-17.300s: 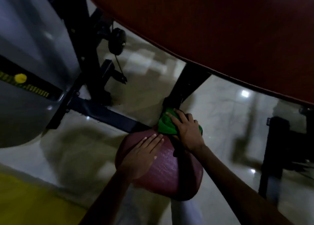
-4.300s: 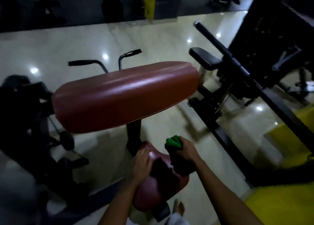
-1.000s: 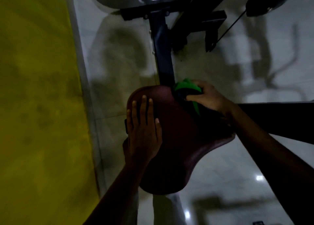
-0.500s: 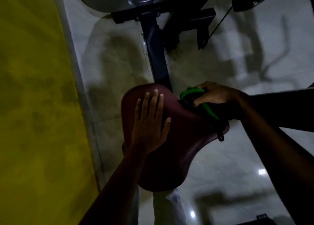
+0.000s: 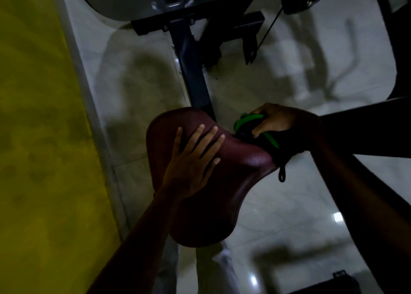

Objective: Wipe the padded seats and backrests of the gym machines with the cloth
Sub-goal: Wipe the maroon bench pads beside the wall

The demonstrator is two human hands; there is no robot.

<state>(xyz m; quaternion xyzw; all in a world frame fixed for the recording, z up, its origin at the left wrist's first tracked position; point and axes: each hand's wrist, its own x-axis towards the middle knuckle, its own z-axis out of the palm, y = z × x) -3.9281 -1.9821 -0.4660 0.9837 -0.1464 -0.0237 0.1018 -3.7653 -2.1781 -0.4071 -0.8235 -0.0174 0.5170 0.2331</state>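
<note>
From the head view I note, at far left, a yellow mat (image 5: pixel 40 138) running beside the pale tiled floor (image 5: pixel 278 216). Next, my left hand (image 5: pixel 193 158) lies flat on the maroon seat (image 5: pixel 206 205), fingers straight and spread, bracing it and holding nothing. Right of it, my right hand (image 5: pixel 278 121) is curled round the green cloth (image 5: pixel 251 127), pressed at the seat's upper right edge, where a dark flap with a small loop hangs down. Step in hand, by my judgement: wiping this 1 seat, edge portion. The next move calls for drawing the cloth across the uncovered top and lifting the bracing hand to reach beneath it.
</note>
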